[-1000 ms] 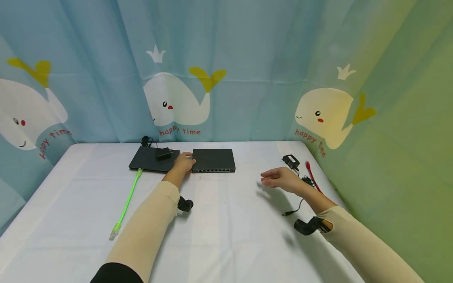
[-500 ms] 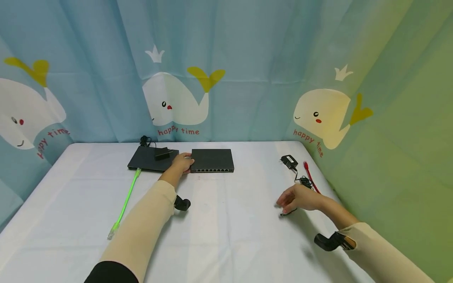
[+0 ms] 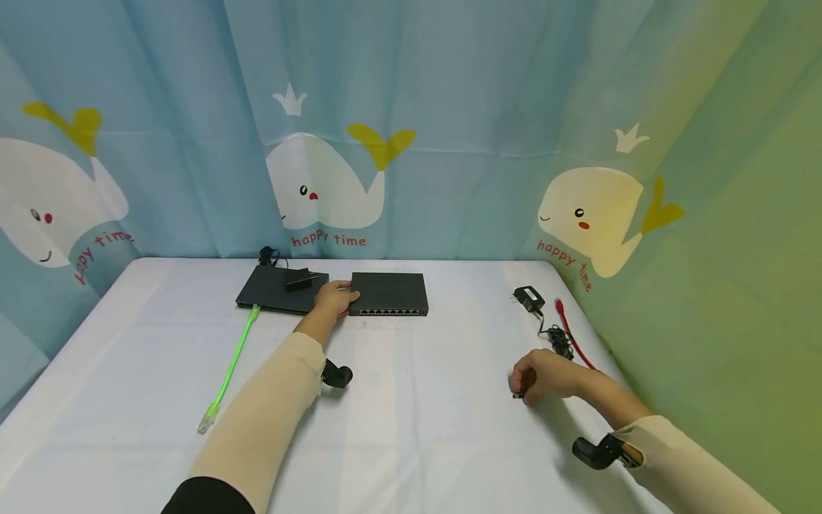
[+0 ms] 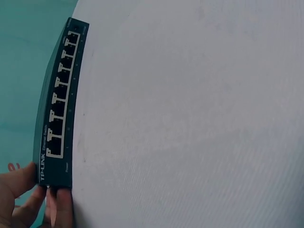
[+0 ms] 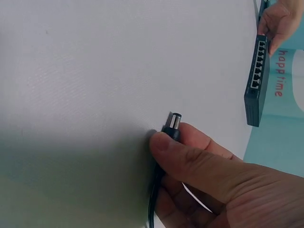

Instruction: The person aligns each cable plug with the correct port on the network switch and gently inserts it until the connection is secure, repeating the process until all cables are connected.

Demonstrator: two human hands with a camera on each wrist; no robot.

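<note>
A flat black TP-LINK Ethernet switch lies at the back of the table, its row of ports facing the front. My left hand grips the switch by its left end, thumb on one face and fingers on the other. At the right, my right hand pinches a black barrel power plug between thumb and fingers, close over the cloth. The plug's metal tip points out past the fingertips. Behind that hand lie the power adapter and its bundled cord.
Left of the switch sits a second flat black device with a black adapter on top. A green network cable runs forward from it. A red cable lies near the table's right edge. A whale-print curtain hangs behind.
My right hand has moved down and toward the front right, from above the table to the power plug, and now pinches it. My left hand stays on the switch.
</note>
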